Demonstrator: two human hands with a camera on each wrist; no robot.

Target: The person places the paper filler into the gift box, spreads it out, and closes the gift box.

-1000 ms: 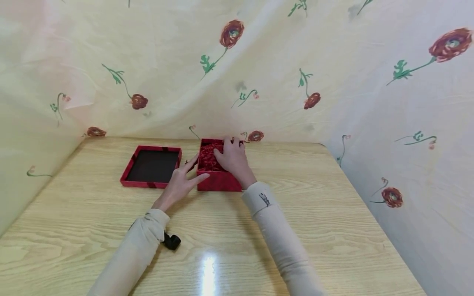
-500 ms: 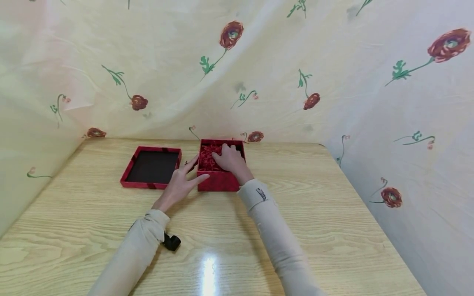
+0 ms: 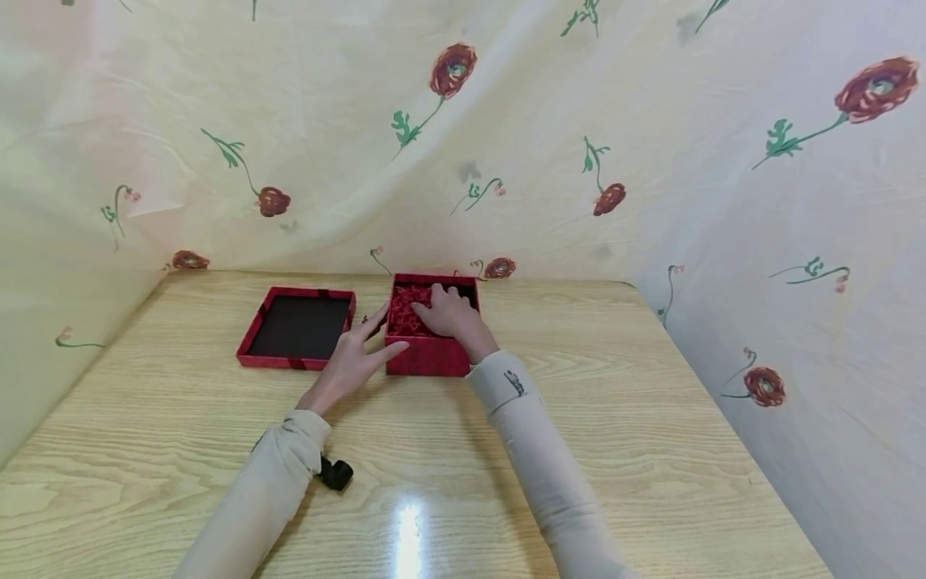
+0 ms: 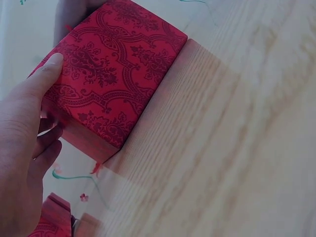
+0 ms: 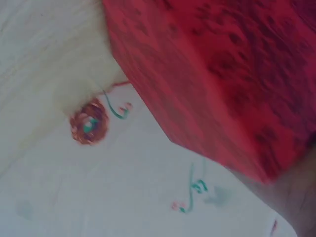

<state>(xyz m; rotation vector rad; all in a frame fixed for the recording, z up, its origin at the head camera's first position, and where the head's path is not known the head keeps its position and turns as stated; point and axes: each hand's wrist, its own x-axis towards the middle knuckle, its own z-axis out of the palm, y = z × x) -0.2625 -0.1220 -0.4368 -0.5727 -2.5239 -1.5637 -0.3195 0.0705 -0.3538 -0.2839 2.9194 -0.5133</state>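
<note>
A red patterned box (image 3: pixel 427 356) with red paper shreds (image 3: pixel 407 301) inside stands near the table's back edge. My left hand (image 3: pixel 349 362) steadies its front left corner, thumb against the front face and the other fingers at the left side. The left wrist view shows that thumb lying on the dark scrollwork of the box (image 4: pixel 118 74). Inside the box, on its right half, is my right hand (image 3: pixel 453 315), with its fingertips hidden among the shreds and behind the walls. The right wrist view shows mostly the outside of the box (image 5: pixel 197 79).
To the left of the box lies a red tray-like lid (image 3: pixel 282 363) with a black inside. A small black object (image 3: pixel 337 474) sits beside the left sleeve. Flower-printed cloth (image 3: pixel 347 161) hangs behind the wooden table (image 3: pixel 615 402) and at both sides.
My right hand has gone from the far right rim down into the box, slightly left and toward me. The left hand, the box and the lid stay put.
</note>
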